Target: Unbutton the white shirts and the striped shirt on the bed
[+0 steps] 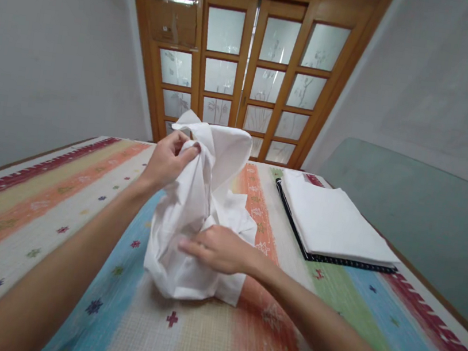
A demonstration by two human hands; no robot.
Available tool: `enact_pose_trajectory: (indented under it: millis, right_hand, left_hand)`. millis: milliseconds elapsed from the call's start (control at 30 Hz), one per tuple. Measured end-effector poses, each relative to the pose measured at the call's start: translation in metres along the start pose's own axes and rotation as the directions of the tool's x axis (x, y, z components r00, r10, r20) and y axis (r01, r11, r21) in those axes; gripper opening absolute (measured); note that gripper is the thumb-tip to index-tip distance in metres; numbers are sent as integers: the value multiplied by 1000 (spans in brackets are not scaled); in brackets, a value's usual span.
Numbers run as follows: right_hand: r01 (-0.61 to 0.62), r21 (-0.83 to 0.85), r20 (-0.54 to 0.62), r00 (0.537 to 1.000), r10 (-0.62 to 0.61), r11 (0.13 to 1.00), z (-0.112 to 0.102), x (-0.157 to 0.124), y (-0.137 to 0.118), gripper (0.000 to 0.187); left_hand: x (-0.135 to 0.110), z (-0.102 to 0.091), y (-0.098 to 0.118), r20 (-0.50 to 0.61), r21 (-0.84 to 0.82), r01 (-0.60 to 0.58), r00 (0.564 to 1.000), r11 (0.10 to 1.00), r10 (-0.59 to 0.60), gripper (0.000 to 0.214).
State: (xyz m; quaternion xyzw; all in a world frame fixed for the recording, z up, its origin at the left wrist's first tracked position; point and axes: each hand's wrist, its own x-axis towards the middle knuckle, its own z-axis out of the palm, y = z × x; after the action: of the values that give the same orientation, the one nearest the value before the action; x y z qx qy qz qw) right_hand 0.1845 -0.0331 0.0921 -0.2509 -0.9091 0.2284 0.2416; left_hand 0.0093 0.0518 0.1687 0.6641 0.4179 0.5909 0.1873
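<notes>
From the head camera, the left hand (169, 158) is raised above the striped bedspread (37, 212), its grip pinched shut on an upper fold of a crumpled white garment (193, 216). The right hand (217, 249) lies lower, fingers flat and spread against the middle of the same cloth, pressing it more than clasping it; that grip is open, with nothing closed inside it. The garment hangs from the left hand while its lower part bunches on the bed, roughly at the centre of the blue and cream stripes.

To the right, well apart from the hands, a folded pile of white cloth (334, 221) lies on top of a dark, dotted piece whose edge shows beneath it. A wooden door (249, 67) with frosted panes stands beyond the far end of the bed.

What could go wrong, as I judge it: the left pinch holds only a small bit of fabric, so the cloth could slip free and drop into a heap. The flat right hand could also drag the bunched part sideways and set fresh creases.

Counted: two hands, one loose white garment, one folded pile, one bedspread, one door with two leaves.
</notes>
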Motion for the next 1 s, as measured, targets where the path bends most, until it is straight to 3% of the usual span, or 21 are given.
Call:
enact_pose_trajectory:
  millis: [33,133,200,300,367,467,533,600,700,867,1000]
  right_hand:
    - [-93,88,-137,985,105,992,-8,5,6,56]
    - [-197,345,-441,829,344,918,-27,13,18,53]
    - [-211,356,-530,757,383,910,-32,13,20,50]
    - [-230,246,-612,716,335,942,-35,9,19,43]
    - [-258,189,-613,723,319,948,-37,5,20,37]
    - [-329,158,-462,809,364,931,-40,1,25,36]
    - [-368,216,-340,840,423,904,-40,-1,30,37]
    - [-384,332,-280,832,479,862,-39,-3,34,35]
    - [-315,484,-308,812,496,816,-34,-5,37,35]
    - [-154,528,-417,809,414,835,-30,-5,33,40]
    - [-102,653,-377,816,439,750,-30,-3,34,40]
  left_hand:
    - [-9,0,7,65,95,-62,996,994,56,18]
    - [-37,0,21,238,267,-203,961,942,139,17]
    - [-53,3,23,334,282,-238,933,929,137,16]
    - [-70,9,18,463,294,-256,881,921,97,17]
    - [-77,13,13,519,316,-270,852,909,73,18]
    - [-84,19,7,528,329,-274,847,904,65,16]
    - [-86,22,5,523,307,-255,850,917,61,19]
    - [-87,24,3,524,283,-222,851,933,44,24]
    - [-87,28,-1,518,278,-198,855,940,26,29]
    - [-87,30,-2,521,254,-207,852,945,46,35]
    - [-88,31,1,503,166,-155,863,974,51,33]
